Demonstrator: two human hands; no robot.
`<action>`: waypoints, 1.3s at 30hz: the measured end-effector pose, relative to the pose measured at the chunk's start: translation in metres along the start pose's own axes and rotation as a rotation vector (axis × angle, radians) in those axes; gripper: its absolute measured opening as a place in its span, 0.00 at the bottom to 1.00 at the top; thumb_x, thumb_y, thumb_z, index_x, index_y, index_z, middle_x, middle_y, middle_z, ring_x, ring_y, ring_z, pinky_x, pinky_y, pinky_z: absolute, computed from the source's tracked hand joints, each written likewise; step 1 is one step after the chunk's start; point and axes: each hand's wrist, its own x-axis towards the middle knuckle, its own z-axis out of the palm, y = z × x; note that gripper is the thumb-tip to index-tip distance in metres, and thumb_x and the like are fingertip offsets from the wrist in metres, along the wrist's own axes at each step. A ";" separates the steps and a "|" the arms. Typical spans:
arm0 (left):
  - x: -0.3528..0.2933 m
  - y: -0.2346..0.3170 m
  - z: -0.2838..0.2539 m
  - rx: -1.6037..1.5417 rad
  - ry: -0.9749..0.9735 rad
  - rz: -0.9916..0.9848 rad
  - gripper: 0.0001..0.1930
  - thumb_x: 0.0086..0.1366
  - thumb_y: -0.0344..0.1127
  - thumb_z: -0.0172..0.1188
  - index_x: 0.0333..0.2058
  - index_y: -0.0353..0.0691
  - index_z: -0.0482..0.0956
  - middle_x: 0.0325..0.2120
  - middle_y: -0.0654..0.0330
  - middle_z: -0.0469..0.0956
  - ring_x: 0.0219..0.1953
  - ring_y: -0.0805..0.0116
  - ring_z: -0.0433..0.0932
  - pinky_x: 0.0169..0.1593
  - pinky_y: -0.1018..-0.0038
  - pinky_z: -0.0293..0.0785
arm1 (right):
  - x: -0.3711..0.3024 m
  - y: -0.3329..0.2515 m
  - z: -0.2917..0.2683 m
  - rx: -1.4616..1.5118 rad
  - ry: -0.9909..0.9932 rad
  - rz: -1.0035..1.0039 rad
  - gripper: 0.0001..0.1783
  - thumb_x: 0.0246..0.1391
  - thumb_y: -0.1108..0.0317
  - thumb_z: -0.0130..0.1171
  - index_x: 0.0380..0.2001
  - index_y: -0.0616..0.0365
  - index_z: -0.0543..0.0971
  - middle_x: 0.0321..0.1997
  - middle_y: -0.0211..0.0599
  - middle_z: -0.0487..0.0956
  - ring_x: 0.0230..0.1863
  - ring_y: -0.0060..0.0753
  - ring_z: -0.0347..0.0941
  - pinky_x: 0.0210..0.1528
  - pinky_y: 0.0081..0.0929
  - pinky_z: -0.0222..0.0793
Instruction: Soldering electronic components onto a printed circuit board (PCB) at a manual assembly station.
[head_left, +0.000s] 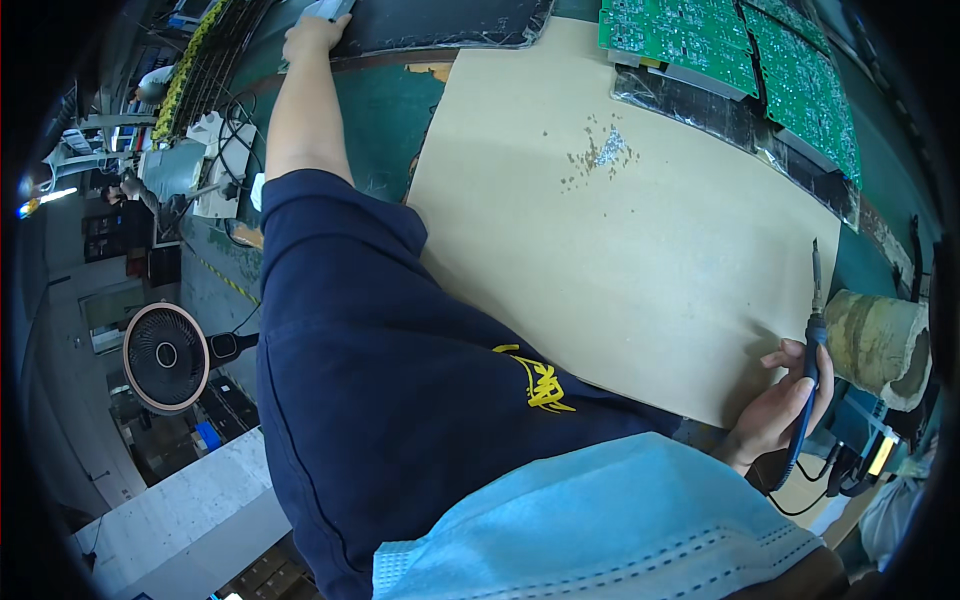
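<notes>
My right hand [785, 405] grips the dark blue handle of a soldering iron [816, 322], its thin tip pointing up and away from me at the board's right edge. At the far left my left arm is stretched out. My left hand [312, 38] is closed on a pale grey-white object [330, 9], cut off by the view's upper edge, so its kind is unclear. Between my hands lies a tan board [600, 270] with a small scatter of silvery and brown bits [610, 150]. Green circuit boards [690, 45] stand side by side past its far right edge.
A thick cardboard tube [875, 345] lies beside my right hand, with a black cable [800, 510] below it. A dark plastic-wrapped panel [440, 22] is at the back. A round fan [167, 357] stands to the left. People sit at benches in the left background.
</notes>
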 end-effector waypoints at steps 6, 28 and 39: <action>-0.026 0.004 -0.038 -0.437 0.038 0.441 0.33 0.70 0.64 0.50 0.51 0.37 0.81 0.45 0.44 0.84 0.49 0.45 0.82 0.51 0.58 0.76 | 0.001 0.002 0.000 0.023 -0.017 -0.015 0.25 0.71 0.61 0.44 0.60 0.71 0.70 0.41 0.55 0.81 0.33 0.40 0.76 0.40 0.34 0.74; -0.435 0.058 -0.125 -1.180 -1.410 0.619 0.21 0.81 0.43 0.41 0.59 0.31 0.71 0.50 0.61 0.76 0.51 0.73 0.73 0.59 0.74 0.67 | 0.004 -0.021 -0.039 -0.204 0.296 -0.564 0.22 0.72 0.62 0.46 0.63 0.60 0.66 0.37 0.53 0.81 0.40 0.44 0.80 0.48 0.42 0.75; -0.445 0.082 -0.160 -0.783 -1.408 0.985 0.23 0.80 0.51 0.44 0.48 0.33 0.72 0.34 0.54 0.78 0.37 0.69 0.78 0.44 0.70 0.74 | 0.003 -0.020 -0.038 -0.166 0.312 -0.396 0.25 0.70 0.59 0.50 0.63 0.62 0.66 0.30 0.48 0.77 0.30 0.41 0.76 0.45 0.48 0.75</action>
